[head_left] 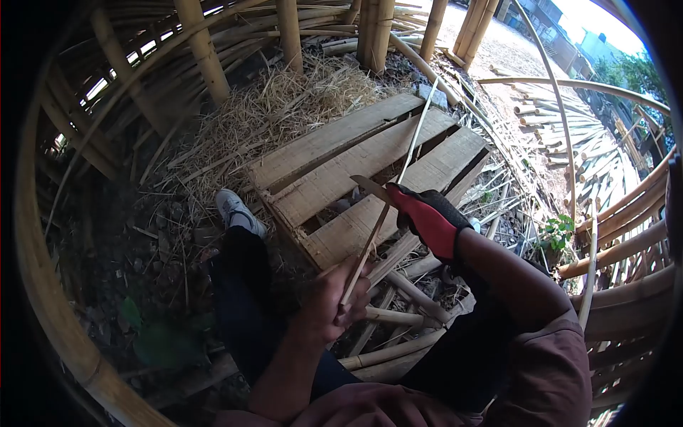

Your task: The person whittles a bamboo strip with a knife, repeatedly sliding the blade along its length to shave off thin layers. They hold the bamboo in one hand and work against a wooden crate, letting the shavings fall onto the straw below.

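My left hand (334, 299), bare, is closed around the near end of a long, thin bamboo strip (411, 146). The strip slants up and away over a low slatted wooden bench (306, 201). My right hand (429, 219) wears a red and black glove and is closed on a knife, whose handle the glove hides. Its short, curved blade (370, 188) pokes out to the left, at the strip where the glove meets it. Whether the glove also pinches the strip, I cannot tell.
Dry straw and shavings (284, 114) lie behind the bench. Bamboo posts (288, 35) stand at the back. Cut bamboo poles (597, 142) are spread on the ground at right. A bent bamboo pole (64, 313) curves along the left. Several bamboo pieces (402, 317) lie below my hands.
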A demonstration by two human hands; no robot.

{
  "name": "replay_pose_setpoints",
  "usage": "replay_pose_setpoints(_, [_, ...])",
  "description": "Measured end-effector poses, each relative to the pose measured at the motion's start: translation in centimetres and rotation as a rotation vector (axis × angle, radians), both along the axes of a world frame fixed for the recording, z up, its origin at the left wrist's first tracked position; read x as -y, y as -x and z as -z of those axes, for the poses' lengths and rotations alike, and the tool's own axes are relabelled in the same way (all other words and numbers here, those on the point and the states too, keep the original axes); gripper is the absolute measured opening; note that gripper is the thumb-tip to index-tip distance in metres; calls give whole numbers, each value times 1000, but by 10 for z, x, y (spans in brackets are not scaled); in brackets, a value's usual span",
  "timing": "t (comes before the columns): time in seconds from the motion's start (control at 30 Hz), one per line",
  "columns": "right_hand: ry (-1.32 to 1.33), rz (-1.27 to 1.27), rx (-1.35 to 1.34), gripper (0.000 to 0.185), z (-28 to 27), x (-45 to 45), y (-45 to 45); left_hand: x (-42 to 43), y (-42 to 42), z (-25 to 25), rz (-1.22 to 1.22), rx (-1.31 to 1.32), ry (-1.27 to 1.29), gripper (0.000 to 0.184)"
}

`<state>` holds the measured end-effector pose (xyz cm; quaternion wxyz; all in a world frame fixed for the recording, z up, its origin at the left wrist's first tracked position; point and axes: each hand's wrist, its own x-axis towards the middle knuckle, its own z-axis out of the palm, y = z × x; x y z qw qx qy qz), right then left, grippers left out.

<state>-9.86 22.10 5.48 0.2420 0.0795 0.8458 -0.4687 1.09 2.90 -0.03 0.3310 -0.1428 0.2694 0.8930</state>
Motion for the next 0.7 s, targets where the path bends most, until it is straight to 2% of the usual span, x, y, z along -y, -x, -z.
replay_pose_setpoints(0.1, [-7,-448,-230,64,3,11,-42,0,4,-3,-10,-31,3,28])
replay_pose_setpoints(0.13, [-172,-394,-217,64,7,24,-48,0,1,1,-30,14,51,26])
replay_pose_setpoints(0.2, [-128,-540,57,62,-29,11,-33,1,-1,3,-37,67,107,25])
replay_pose_setpoints(0.23, [66,-222,140,64,-15,11,-27,1,-1,1,-13,35,61,25])
replay_pose_setpoints(0.27, [-76,-139,99,63,-17,1,-16,0,0,-2,8,-4,16,25])
replay_pose_setpoints(0.33, [-121,-111,1,63,-14,-5,-13,1,0,-6,-2,-3,13,25])
replay_pose_setpoints(0.4, [-53,-483,-194,65,2,8,-43,1,3,-7,-17,-10,7,25])
replay_pose_setpoints(0.43, [-81,-325,77,63,-5,19,-51,2,-1,-5,-31,11,21,25])
replay_pose_setpoints(0.47, [-77,-323,80,63,4,17,-47,4,-4,-3,-41,33,38,25])
replay_pose_setpoints(0.53, [240,-100,3,63,16,8,-32,6,-3,-5,-5,18,21,26])
replay_pose_setpoints(0.57, [67,-70,73,64,-3,-5,-18,6,-2,-6,23,-8,4,28])
replay_pose_setpoints(0.6, [69,84,9,64,5,-6,-9,6,-2,-7,24,-5,4,28])
replay_pose_setpoints(0.67, [226,110,52,64,19,0,-20,7,1,-10,3,-2,-32,26])
replay_pose_setpoints(0.7, [226,-44,-53,64,27,9,-36,7,2,-10,2,-7,-29,26])
